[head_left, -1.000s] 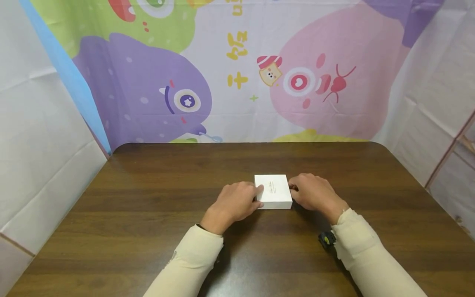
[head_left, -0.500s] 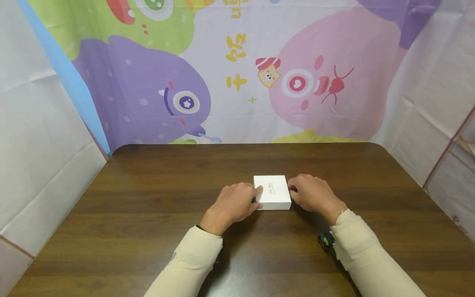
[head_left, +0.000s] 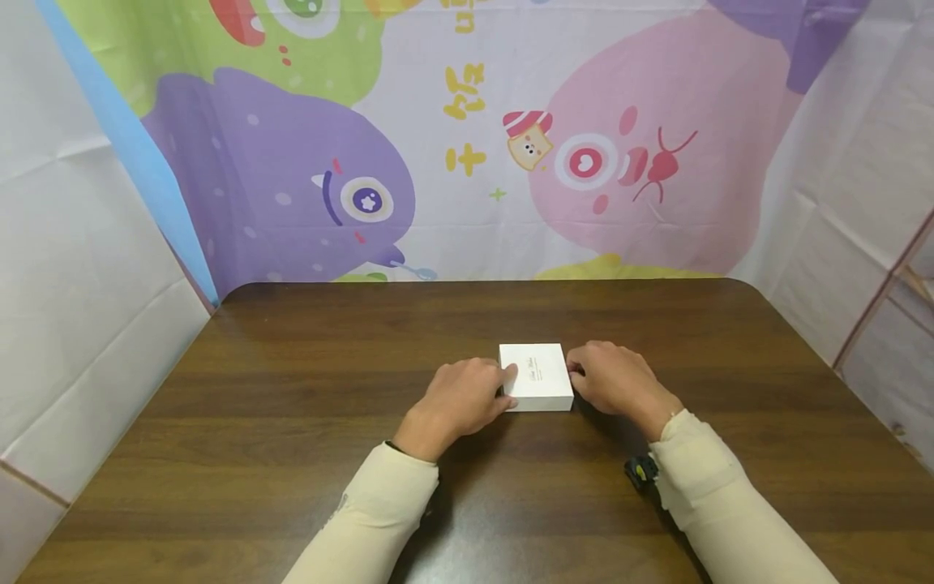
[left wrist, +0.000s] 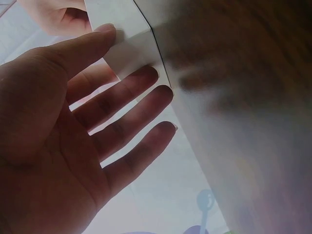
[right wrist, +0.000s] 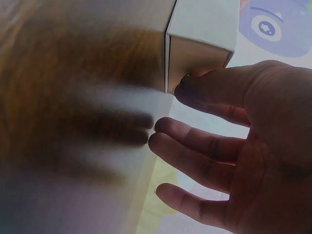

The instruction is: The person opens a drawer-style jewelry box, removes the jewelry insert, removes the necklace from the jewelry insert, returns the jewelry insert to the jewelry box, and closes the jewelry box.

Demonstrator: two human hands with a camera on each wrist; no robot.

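A flat white box (head_left: 547, 389) with small printed lettering on its top sits on the table. My left hand (head_left: 461, 397) holds its left end, one fingertip on top and the thumb at the near side. In the left wrist view, the thumb lies against the box (left wrist: 129, 53) while the other fingers are spread and fairly straight. At the right end, my right hand (head_left: 620, 380) touches the side. The right wrist view has that thumb against the lower edge of the box (right wrist: 202, 22); the remaining fingers extend loosely, and the index is mostly hidden.
The brown wooden table (head_left: 350, 341) stretches around the box. A cartoon-printed cloth (head_left: 467, 235) hangs behind its far edge. White sheets (head_left: 80, 243) hang at both sides. A small dark device (head_left: 641, 472) sits at the right wrist.
The box and both hands stay practically in place; the view shifts only slightly.
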